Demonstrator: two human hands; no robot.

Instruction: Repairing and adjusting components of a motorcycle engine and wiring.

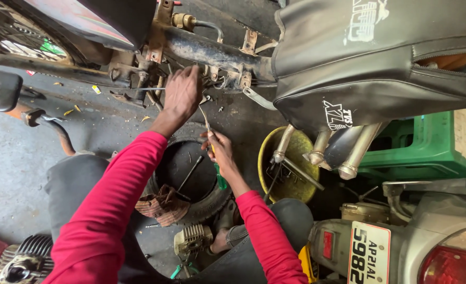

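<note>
My left hand reaches up to the rusty frame tube of a stripped motorbike, fingers pressed against its underside near small brackets. My right hand sits lower, closed around a thin metal tool with a green handle; the tool's tip points up toward the frame beside my left hand. Both arms wear red sleeves. Below the hands lies an old black tyre on the floor, with a rod and a worn woven rag resting on it.
A black seat cover hangs at upper right. A yellow bowl holds metal parts and fork tubes. A green crate stands right. A scooter's rear with plate is lower right. Engine cylinders lie near my knees.
</note>
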